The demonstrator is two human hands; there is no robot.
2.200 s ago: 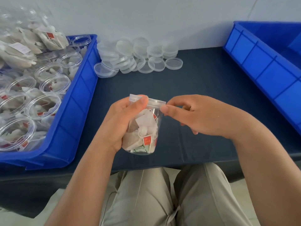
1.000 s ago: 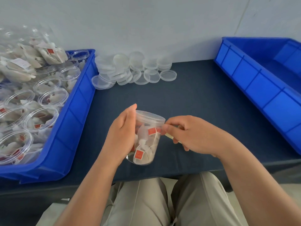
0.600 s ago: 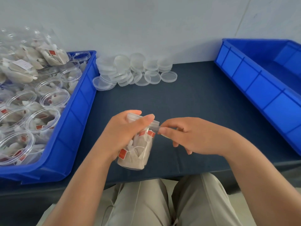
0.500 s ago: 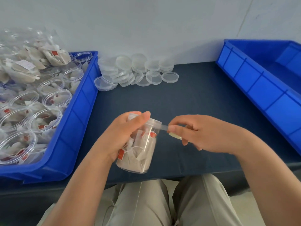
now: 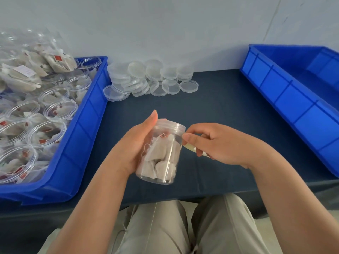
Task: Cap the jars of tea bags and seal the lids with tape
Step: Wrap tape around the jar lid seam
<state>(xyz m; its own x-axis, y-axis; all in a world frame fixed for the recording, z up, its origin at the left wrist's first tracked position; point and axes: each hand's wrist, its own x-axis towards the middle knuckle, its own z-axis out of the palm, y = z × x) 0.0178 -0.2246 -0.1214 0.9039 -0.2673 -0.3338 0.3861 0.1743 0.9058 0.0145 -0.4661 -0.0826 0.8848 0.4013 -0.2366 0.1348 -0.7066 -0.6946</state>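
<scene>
At the far left, a blue bin (image 5: 88, 129) is sitting on the dark tabletop (image 5: 220, 107), crowded with open jars (image 5: 47, 132) of tea bags that are waiting for caps. Just beside its far corner, loose lids (image 5: 150, 79) are lying in a heap against the wall. Nearer the front edge, the left hand (image 5: 135, 145) is wrapping its grip around the side of the jar (image 5: 161, 153), holding it tilted above the tabletop, fingers curled behind it and the thumb reaching up past the rim. This jar is already wearing its lid (image 5: 172, 126), so the sealing step appears to be in hand. The right hand (image 5: 220, 143) is closing its grip at the lid's edge, thumb and forefinger pinching what looks like clear tape (image 5: 190, 148), with a pale piece tucked under the curled fingers; whether that is the roll is hard to tell. The next move probably calls for turning the jar while pressing the tape along the seam. Farther right, a second blue bin (image 5: 293, 99) is standing well apart. Nothing is blocking the hands.
</scene>
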